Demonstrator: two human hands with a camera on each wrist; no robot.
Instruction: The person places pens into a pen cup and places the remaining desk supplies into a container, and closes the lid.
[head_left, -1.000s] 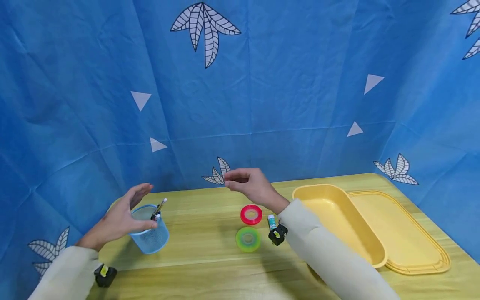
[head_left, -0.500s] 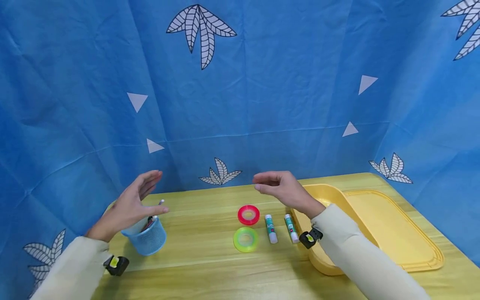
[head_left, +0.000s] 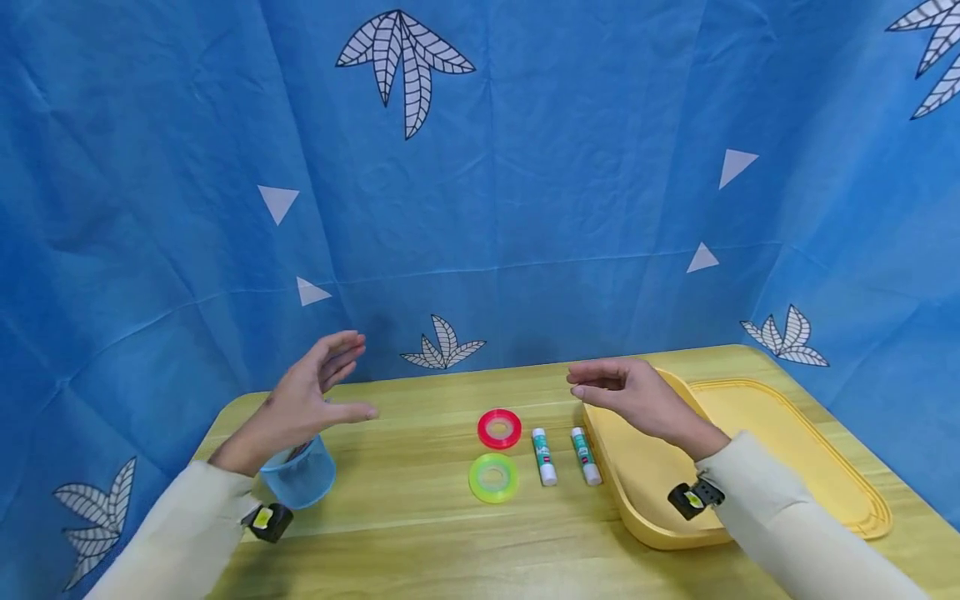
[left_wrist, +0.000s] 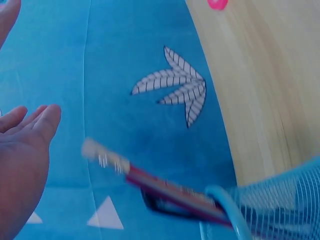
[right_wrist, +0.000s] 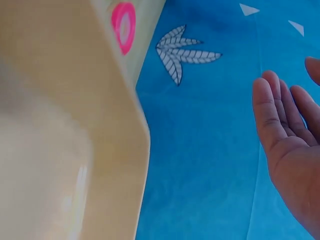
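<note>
My left hand (head_left: 311,408) hovers in front of and above a blue mesh pen holder (head_left: 303,482), fingers relaxed and thumb spread, holding nothing. In the left wrist view, a dark red pencil (left_wrist: 175,195) leans out over the holder's rim (left_wrist: 227,205). Over the left part of the yellow plastic box (head_left: 637,521), my right hand (head_left: 637,396) floats with its fingers loosely bent and nothing in them. The right wrist view shows its palm and fingers apart from the box wall (right_wrist: 117,150).
Between the hands lie a red ring (head_left: 486,429) and a green ring (head_left: 478,479), both like tape rolls. Two glue sticks, a left one (head_left: 543,457) and a right one (head_left: 585,457), lie beside the box. A flat yellow lid (head_left: 787,454) rests right of it.
My right hand has moved right, from above the red ring to over the box, uncovering the glue sticks. My left hand has shifted right and slightly up, away from the pen holder.
</note>
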